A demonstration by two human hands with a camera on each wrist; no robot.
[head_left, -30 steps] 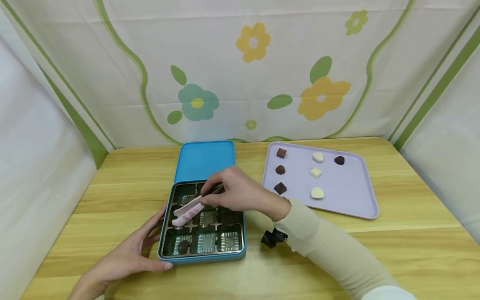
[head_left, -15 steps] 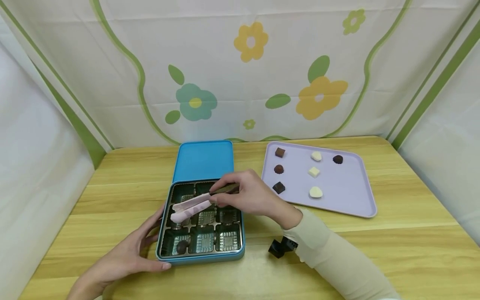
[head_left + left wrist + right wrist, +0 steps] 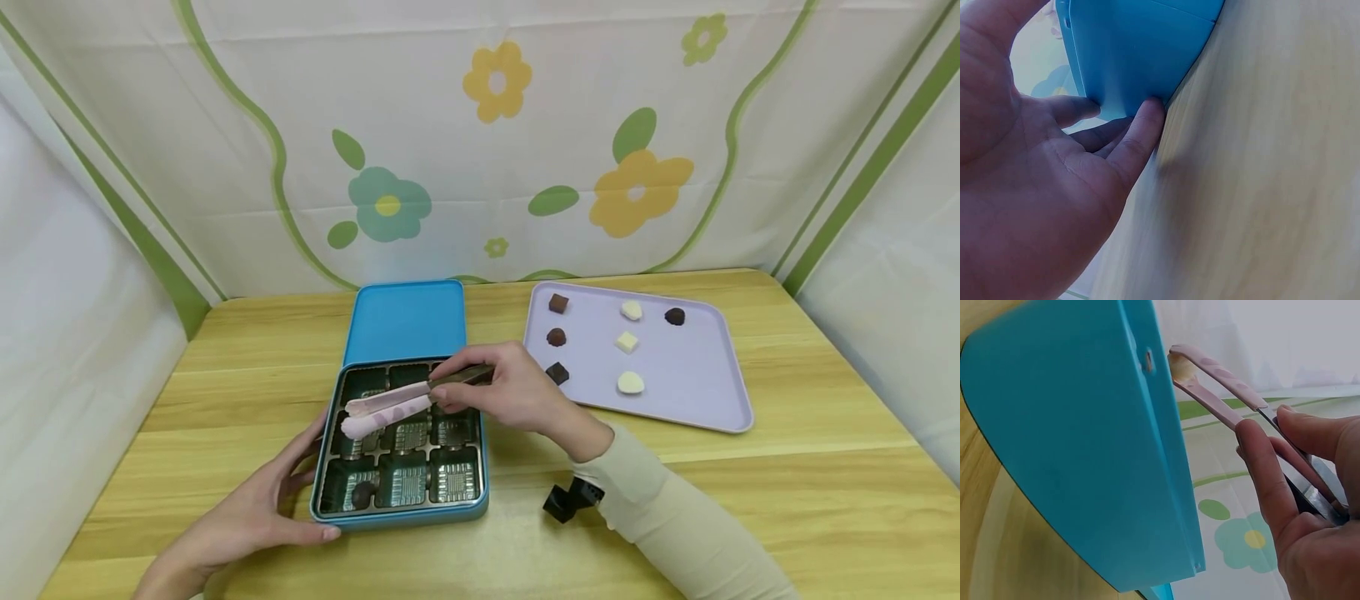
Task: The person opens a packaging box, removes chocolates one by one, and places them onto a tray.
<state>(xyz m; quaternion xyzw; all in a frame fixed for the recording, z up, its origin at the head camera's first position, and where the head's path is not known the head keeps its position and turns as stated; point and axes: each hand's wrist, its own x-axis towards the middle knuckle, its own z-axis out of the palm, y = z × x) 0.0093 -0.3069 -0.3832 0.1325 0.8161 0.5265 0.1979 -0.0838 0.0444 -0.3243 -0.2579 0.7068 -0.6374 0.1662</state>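
My right hand (image 3: 487,390) holds tongs (image 3: 386,408) with dark handles and pink tips, pinched between thumb and fingers. The tips hang over the middle-left compartment of a blue tin (image 3: 397,518). In the right wrist view a pale yellowish piece (image 3: 1180,367) shows between the tips; the tongs hide it in the head view. Against the tin's left side and front corner, my left hand (image 3: 247,508) grips it, fingers on the side wall and thumb at the front. A dark round chocolate (image 3: 363,495) lies in the front-left compartment of the gold-rimmed insert.
A lilac tray (image 3: 690,375) at the right bears several brown, dark and white chocolates, such as a white one (image 3: 631,382). The blue lid (image 3: 408,319) lies behind the tin. A small black object (image 3: 572,498) appears beside my right sleeve. Floral cloth hangs behind the table.
My right hand has drawn back to the right with the tongs, their tips still over the tin's left side. The left hand, tin and tray chocolates keep their places.
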